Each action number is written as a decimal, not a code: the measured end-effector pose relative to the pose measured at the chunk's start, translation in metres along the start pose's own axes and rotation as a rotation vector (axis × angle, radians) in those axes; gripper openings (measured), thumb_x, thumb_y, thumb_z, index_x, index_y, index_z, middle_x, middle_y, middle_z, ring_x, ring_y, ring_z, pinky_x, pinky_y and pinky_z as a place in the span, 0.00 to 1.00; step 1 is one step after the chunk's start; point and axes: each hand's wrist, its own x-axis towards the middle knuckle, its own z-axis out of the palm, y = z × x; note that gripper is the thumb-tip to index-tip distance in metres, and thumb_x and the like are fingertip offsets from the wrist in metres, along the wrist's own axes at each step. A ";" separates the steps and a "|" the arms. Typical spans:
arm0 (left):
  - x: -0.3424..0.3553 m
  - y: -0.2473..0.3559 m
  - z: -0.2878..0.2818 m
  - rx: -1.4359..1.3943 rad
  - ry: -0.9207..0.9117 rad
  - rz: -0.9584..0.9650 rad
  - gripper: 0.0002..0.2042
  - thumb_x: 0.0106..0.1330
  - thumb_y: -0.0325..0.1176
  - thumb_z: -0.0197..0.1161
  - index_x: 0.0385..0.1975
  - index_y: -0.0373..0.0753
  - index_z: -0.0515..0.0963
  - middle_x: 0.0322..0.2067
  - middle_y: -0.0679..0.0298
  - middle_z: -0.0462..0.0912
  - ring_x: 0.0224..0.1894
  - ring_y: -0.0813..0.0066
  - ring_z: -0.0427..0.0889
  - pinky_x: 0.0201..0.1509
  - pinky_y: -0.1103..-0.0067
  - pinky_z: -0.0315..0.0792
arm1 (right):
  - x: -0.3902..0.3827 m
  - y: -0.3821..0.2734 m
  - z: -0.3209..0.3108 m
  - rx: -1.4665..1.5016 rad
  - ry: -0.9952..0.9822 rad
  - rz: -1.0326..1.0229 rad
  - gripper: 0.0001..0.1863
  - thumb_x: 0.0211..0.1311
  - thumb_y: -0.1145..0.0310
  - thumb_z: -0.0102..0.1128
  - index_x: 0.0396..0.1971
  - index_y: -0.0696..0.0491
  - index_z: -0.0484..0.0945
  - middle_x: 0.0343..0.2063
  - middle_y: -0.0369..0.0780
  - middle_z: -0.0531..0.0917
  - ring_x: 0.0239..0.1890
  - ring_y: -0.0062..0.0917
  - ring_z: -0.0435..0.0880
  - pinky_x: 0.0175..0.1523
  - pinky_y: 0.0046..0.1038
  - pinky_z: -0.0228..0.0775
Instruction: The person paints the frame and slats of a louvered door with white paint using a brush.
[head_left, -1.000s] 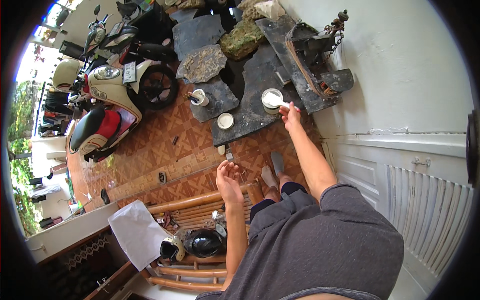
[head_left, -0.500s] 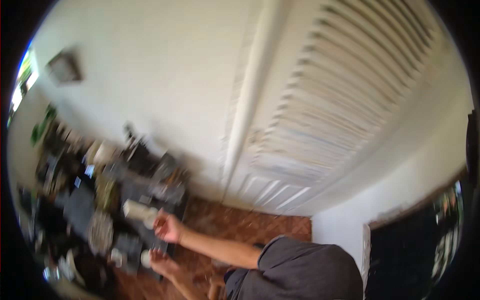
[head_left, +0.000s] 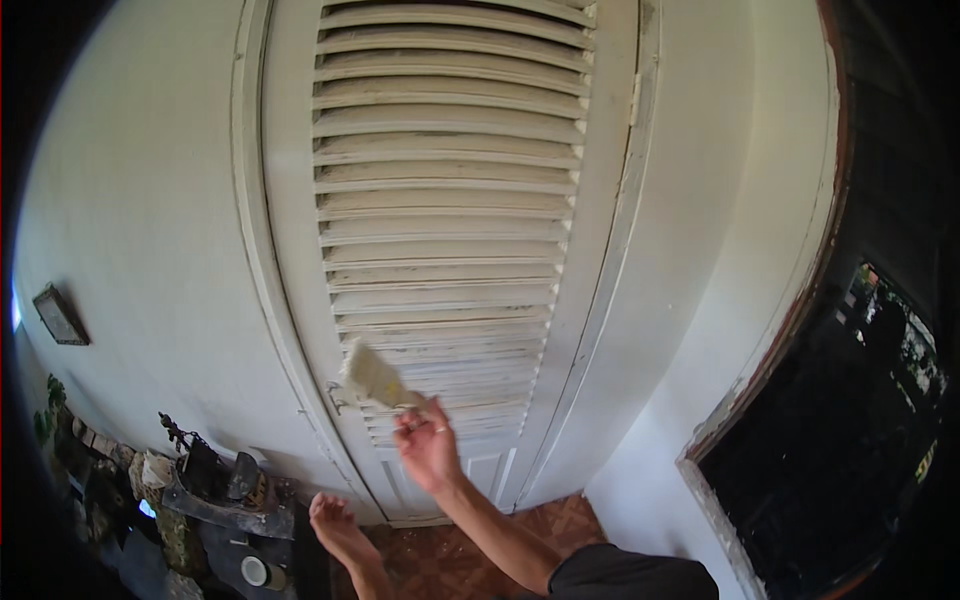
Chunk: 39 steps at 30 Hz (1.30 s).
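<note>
My right hand [head_left: 428,450] is closed around the handle of a wide paintbrush [head_left: 374,378] with pale bristles. The brush is raised in front of the lower slats of a white louvered door [head_left: 450,205]; whether it touches them I cannot tell. Lower and to the left, my left hand [head_left: 342,530] is held up with its fingers loosely bent and nothing visible in them. A white-rimmed cup [head_left: 262,573] stands on the dark table to the left of that hand. Whitish streaks show on the lower slats.
A cluttered dark table [head_left: 225,512] stands at the lower left against the white wall [head_left: 140,230]. A small framed picture [head_left: 61,315] hangs on that wall. On the right is a dark opening [head_left: 800,490] with a worn frame. The floor [head_left: 440,555] has reddish-brown tiles.
My view has swung right from the table to face the door. My right hand has brought the paintbrush from above the table to the slats. My left hand is now apart from a pale round thing.
</note>
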 end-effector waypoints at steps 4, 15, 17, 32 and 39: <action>-0.060 -0.040 0.090 0.001 -0.131 -0.085 0.11 0.71 0.40 0.50 0.43 0.43 0.75 0.35 0.69 0.76 0.38 0.76 0.75 0.45 0.77 0.64 | -0.020 -0.114 0.011 -0.428 -0.021 -0.481 0.22 0.73 0.51 0.52 0.50 0.55 0.74 0.31 0.36 0.82 0.34 0.22 0.80 0.31 0.21 0.63; -0.137 -0.082 0.233 0.009 -0.555 -0.123 0.12 0.71 0.40 0.50 0.45 0.41 0.75 0.38 0.66 0.80 0.40 0.75 0.77 0.48 0.77 0.64 | -0.067 -0.320 0.078 -1.186 0.070 -1.133 0.24 0.77 0.52 0.44 0.51 0.60 0.78 0.33 0.39 0.85 0.31 0.14 0.79 0.30 0.18 0.63; -0.144 -0.076 0.245 0.009 -0.598 -0.104 0.12 0.71 0.40 0.50 0.45 0.41 0.75 0.38 0.66 0.80 0.41 0.76 0.77 0.48 0.76 0.64 | -0.068 -0.330 0.102 -1.227 0.008 -1.280 0.18 0.77 0.61 0.45 0.51 0.57 0.78 0.29 0.37 0.85 0.22 0.10 0.67 0.30 0.15 0.59; -0.110 -0.043 0.261 -0.015 -0.701 -0.117 0.12 0.68 0.41 0.52 0.44 0.43 0.74 0.38 0.68 0.77 0.43 0.77 0.76 0.49 0.78 0.63 | 0.054 -0.432 0.290 -1.932 -0.217 -2.078 0.11 0.63 0.65 0.66 0.46 0.43 0.85 0.29 0.37 0.82 0.30 0.29 0.81 0.34 0.30 0.72; -0.076 -0.039 0.257 -0.021 -0.677 -0.133 0.12 0.67 0.41 0.52 0.44 0.43 0.74 0.38 0.68 0.77 0.42 0.77 0.76 0.48 0.78 0.63 | 0.097 -0.448 0.371 -2.290 -0.027 -2.095 0.11 0.65 0.58 0.64 0.45 0.40 0.86 0.28 0.36 0.81 0.28 0.29 0.80 0.35 0.29 0.72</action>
